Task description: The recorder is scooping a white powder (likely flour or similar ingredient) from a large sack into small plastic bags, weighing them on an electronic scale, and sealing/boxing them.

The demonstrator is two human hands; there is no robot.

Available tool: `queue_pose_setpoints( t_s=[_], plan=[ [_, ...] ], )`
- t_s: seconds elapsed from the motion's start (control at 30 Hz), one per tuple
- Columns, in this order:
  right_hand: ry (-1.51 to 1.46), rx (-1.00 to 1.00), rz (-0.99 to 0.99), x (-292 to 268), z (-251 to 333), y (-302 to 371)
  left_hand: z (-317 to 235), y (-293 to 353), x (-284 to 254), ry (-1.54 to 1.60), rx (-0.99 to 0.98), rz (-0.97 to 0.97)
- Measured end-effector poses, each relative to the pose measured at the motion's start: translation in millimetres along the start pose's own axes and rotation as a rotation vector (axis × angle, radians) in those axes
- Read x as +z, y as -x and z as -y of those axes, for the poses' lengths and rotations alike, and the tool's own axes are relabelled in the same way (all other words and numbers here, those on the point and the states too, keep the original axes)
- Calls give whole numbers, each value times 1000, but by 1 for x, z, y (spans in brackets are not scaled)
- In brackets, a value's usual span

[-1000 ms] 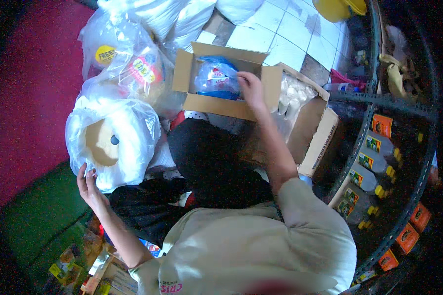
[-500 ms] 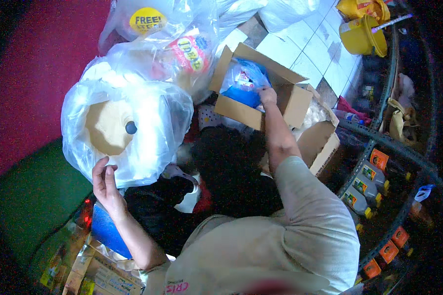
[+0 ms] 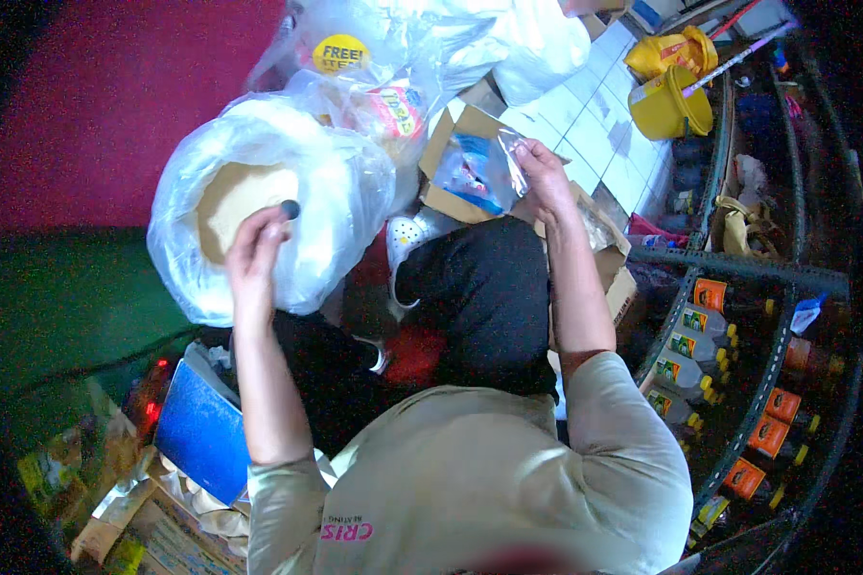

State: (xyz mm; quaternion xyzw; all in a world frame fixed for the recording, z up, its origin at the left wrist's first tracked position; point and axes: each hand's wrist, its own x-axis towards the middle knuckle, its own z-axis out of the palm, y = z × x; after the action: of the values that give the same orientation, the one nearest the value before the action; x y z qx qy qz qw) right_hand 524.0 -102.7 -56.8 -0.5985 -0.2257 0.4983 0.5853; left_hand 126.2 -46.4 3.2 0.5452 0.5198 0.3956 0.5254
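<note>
A large clear plastic bag (image 3: 345, 192) stands at my left, rolled open around pale powder (image 3: 235, 206). A dark round knob (image 3: 290, 209) shows at the right side of its opening; what it belongs to is hidden. My left hand (image 3: 256, 244) is over the near edge of the opening, fingers curled against the knob. My right hand (image 3: 545, 177) pinches a thin clear plastic bag (image 3: 514, 165) at the right edge of an open cardboard box (image 3: 448, 203). Inside the box lie blue plastic and small printed packs (image 3: 468, 172).
Filled plastic bags (image 3: 542, 53) stand beyond the box on white floor tiles. A yellow bucket (image 3: 669, 103) is at the far right. Bottles with yellow caps (image 3: 686, 369) line a metal shelf (image 3: 753, 268) on my right. A blue panel (image 3: 199, 422) leans at my left.
My left hand has moved up and inward to the knob. My right hand has risen from the box, drawing up clear plastic. The whole view has shifted slightly.
</note>
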Motion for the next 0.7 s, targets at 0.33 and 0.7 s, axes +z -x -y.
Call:
queue_pose_setpoints(
  t_s=[0.33,0.7],
  plan=[
    [-264,138,513,161,44,58,14,10,15,279,61,444],
    [-162,167,513,218,3,81,25,13,-12,530,89,181]
  ],
)
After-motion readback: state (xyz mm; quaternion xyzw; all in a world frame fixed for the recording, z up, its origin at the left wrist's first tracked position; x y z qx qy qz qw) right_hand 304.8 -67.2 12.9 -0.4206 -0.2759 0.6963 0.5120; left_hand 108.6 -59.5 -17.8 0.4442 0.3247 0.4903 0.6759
